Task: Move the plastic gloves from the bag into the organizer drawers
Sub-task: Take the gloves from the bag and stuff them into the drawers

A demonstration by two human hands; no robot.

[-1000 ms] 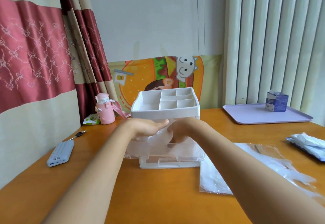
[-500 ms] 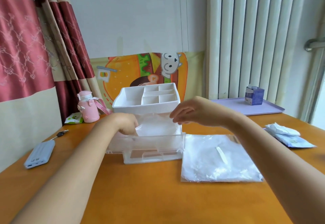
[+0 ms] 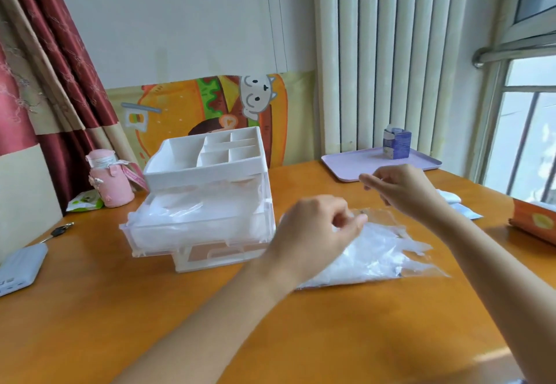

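A white organizer (image 3: 207, 163) with a divided top tray stands on the orange table. Its clear upper drawer (image 3: 198, 227) is pulled out and holds crumpled plastic gloves (image 3: 192, 209). To its right lies a clear bag (image 3: 379, 257) with more plastic gloves inside. My left hand (image 3: 316, 230) pinches the bag's near edge at its mouth. My right hand (image 3: 403, 188) is raised a little above and behind it, fingers pinched on the bag's thin upper film.
A pink bottle (image 3: 109, 182) and a green packet (image 3: 84, 204) stand left of the organizer. A grey power bank (image 3: 18, 266) and a key (image 3: 58, 231) lie at the left edge. A lilac tray (image 3: 361, 160) with a blue carton (image 3: 396, 143) sits at the back right.
Both hands have left the drawer and moved right to the bag, now pinching its mouth. The camera has turned right.
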